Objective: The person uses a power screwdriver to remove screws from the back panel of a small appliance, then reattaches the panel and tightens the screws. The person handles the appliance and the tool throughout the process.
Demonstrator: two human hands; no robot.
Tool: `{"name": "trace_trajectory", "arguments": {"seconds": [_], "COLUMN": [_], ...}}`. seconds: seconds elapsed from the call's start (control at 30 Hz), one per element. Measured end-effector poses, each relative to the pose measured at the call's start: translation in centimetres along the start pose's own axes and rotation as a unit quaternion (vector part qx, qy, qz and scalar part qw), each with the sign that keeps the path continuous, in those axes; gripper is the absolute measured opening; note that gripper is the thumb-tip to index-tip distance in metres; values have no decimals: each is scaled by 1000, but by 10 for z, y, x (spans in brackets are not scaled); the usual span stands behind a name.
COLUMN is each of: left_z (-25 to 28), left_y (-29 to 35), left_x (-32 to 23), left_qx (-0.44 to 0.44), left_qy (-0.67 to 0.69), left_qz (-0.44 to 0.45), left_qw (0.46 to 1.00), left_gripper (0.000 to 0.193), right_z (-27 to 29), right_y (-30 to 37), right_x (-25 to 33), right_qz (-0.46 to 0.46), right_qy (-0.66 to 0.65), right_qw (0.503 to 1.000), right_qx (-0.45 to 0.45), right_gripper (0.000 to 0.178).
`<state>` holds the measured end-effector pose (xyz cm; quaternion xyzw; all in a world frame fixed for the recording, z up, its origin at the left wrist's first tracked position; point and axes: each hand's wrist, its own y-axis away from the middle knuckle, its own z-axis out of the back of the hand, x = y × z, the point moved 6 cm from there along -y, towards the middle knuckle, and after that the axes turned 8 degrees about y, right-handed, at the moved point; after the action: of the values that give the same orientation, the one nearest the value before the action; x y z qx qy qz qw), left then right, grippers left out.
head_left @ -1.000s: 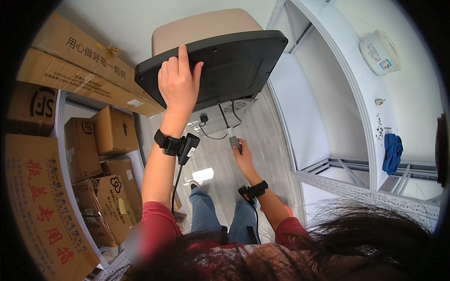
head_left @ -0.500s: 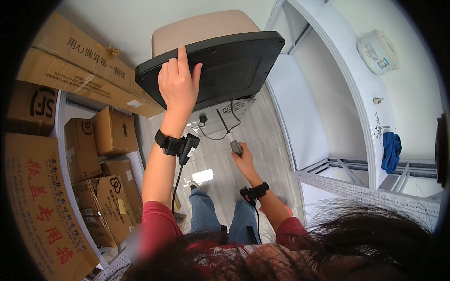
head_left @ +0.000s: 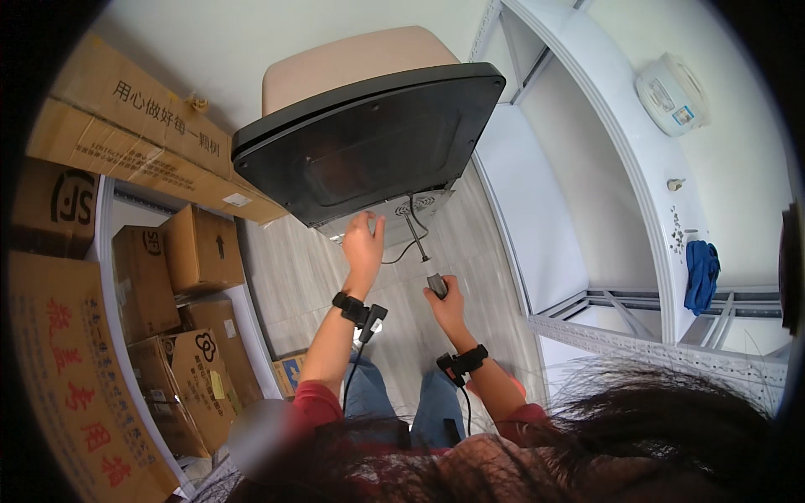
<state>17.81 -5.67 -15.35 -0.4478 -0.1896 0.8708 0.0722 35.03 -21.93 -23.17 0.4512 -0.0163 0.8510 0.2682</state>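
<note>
I see my left hand [head_left: 363,243] raised with its fingers spread loosely, the fingertips touching the lower edge of a large black flat panel with a glossy dark face and rounded corners [head_left: 369,142], which tilts above the grey wood-look floor [head_left: 285,277]. Behind the panel stands a pale beige rounded seat back [head_left: 352,63]. A thin dark cable [head_left: 411,235] hangs from the panel's underside and runs down to a small dark plug-like piece [head_left: 437,285], and my right hand [head_left: 447,303] is curled around that piece, holding it just below and to the right of the left hand. Both wrists wear black bands. To my left, 2 rows of brown cardboard boxes [head_left: 180,251] sit stacked on white shelving. To my right stands a white metal rack [head_left: 604,201], with a blue cloth [head_left: 700,272] hanging at its far edge.
</note>
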Motion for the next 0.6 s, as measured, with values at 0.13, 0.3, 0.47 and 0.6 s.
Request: {"name": "trace_trajectory", "arguments": {"seconds": [0.13,0.3,0.47,0.6], "left_z": [-38,-59,-71,-73], "left_y": [16,14,4,-3], "left_x": [44,42,41,35], "left_qx": [13,6,11,-13], "left_qy": [-30,-77,-91,-74], "left_qz": [124,107,138,129], "left_qw": [992,991,986,989], "left_gripper": [29,36,33,32], "right_z": [-2,-1,2,6], "right_y": [-1,-5,-12,-18], "right_x": [2,0,-3,-9], "right_qz": [-1,-10,-24,-8], "right_qy": [-5,-1,0,-7], "right_qw": [1000,1000,1000,1000], "right_qx": [5,7,12,14], "right_gripper": [40,38,36,37]}}
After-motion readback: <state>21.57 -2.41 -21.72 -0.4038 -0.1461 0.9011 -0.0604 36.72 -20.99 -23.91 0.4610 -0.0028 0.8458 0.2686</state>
